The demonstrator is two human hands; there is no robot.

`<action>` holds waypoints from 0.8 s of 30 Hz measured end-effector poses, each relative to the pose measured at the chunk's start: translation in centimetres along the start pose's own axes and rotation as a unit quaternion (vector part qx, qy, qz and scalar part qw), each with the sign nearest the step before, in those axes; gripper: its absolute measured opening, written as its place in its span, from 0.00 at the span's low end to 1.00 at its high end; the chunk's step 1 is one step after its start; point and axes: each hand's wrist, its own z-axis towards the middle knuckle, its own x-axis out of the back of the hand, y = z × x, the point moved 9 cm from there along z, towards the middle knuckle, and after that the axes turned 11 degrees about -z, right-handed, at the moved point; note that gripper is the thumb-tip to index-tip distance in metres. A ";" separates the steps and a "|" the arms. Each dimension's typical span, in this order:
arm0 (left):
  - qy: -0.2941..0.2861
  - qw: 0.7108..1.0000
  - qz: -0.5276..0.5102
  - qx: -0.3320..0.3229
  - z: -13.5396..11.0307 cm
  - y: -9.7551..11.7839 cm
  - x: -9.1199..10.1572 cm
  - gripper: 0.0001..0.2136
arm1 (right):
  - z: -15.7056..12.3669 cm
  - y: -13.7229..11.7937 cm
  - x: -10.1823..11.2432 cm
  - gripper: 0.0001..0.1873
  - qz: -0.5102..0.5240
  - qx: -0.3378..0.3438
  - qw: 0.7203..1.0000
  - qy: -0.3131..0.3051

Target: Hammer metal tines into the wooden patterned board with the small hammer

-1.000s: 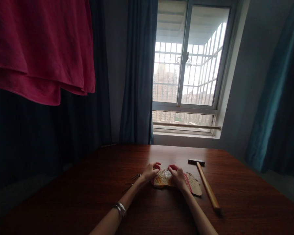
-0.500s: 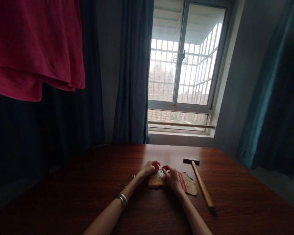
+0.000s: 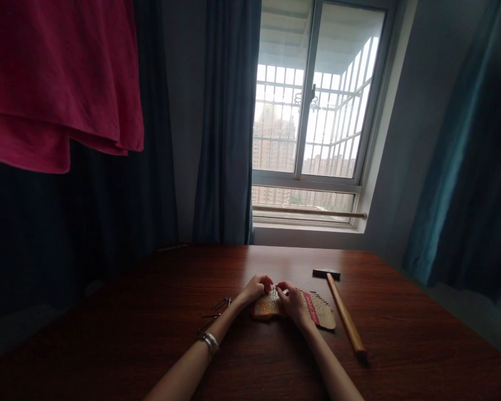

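A flat tan wooden piece (image 3: 322, 317) with rows of small holes and a red patterned band lies on the dark wooden table (image 3: 150, 334). Both my hands rest at its far left end, fingertips almost touching. My left hand (image 3: 256, 288) is curled in a pinch, and my right hand (image 3: 290, 299) is pinched too, on a thin metal nail standing at the piece. The nail is too small to see well. A bracelet sits on my left wrist.
A hammer (image 3: 342, 314) with a long wooden handle and dark head lies right of the piece. A few loose nails (image 3: 217, 308) lie left of my left forearm. Red cloth (image 3: 58, 83) hangs at upper left. Blue curtains flank the window (image 3: 309, 111) behind the table.
The view shifted a little to the right and down a second ago and is steady since. My hands have closed in on each other slightly over the piece's left end.
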 end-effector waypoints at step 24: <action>-0.014 0.989 0.138 -0.053 -3.1 3.9 -1.1 0.12 | 0.0 0.3 -0.9 0.07 0.007 0.023 0.999 -0.028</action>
